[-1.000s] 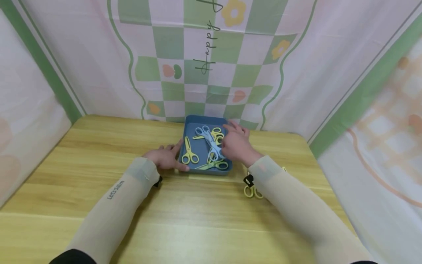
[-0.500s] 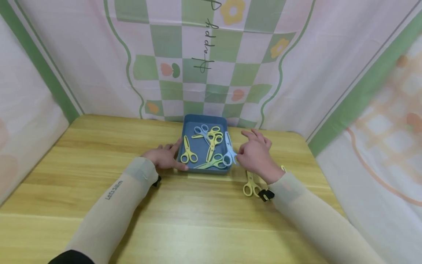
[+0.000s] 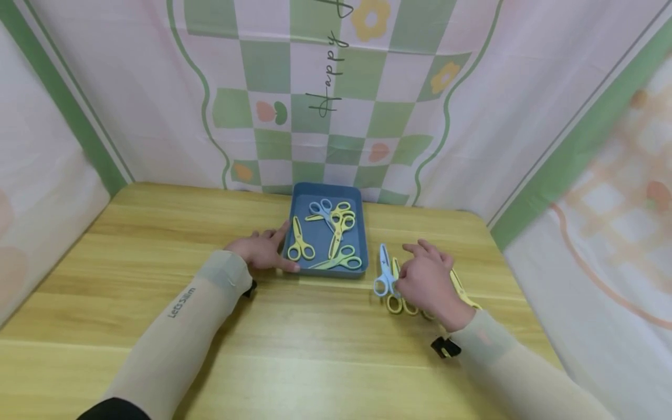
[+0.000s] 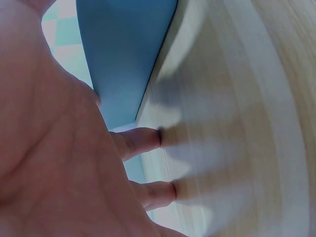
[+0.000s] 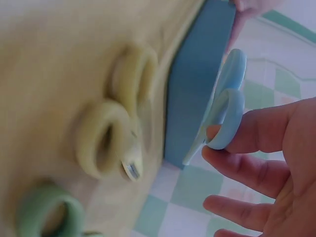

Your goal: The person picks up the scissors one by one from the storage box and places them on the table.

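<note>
My right hand (image 3: 427, 289) pinches blue scissors (image 3: 386, 274) by a handle loop near yellow scissors (image 5: 119, 123); my left hand (image 3: 262, 251), fingers spread, rests against the tray (image 3: 328, 188).

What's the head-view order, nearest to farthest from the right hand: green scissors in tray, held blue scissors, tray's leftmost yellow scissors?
1. Held blue scissors: pinched in the right hand.
2. Green scissors: inside the tray, near edge.
3. Leftmost yellow scissors: tray's left side.

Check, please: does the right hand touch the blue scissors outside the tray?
Touching. The right wrist view shows the right hand pinching one handle loop of these blue scissors.
</note>
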A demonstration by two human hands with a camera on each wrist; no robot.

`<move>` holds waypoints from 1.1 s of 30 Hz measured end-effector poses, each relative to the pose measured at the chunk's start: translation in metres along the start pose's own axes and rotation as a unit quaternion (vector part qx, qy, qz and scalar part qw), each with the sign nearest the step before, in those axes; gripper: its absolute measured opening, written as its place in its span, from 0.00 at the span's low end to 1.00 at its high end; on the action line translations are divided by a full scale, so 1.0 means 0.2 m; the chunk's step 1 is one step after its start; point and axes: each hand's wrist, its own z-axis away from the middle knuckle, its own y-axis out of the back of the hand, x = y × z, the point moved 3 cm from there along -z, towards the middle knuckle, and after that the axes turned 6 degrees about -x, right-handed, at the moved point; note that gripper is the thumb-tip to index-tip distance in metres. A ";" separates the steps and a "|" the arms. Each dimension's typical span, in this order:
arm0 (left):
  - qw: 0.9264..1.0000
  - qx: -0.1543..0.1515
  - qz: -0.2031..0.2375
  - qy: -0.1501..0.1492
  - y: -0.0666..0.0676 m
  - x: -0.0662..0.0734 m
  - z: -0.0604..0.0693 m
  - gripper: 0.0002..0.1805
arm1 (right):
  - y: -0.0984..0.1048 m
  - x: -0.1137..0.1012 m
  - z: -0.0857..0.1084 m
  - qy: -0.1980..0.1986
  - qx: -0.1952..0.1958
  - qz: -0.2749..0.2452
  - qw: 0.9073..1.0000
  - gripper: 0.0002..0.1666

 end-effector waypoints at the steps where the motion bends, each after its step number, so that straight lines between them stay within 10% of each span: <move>1: 1.000 0.000 0.000 0.000 0.00 0.00 0.00 0.70 | -0.01 -0.01 0.01 0.001 -0.005 0.001 1.000 0.17; 33: 1.000 -0.001 0.006 0.009 -0.01 -0.02 -0.03 0.72 | -0.16 -0.13 0.11 0.026 -0.044 0.053 0.997 0.16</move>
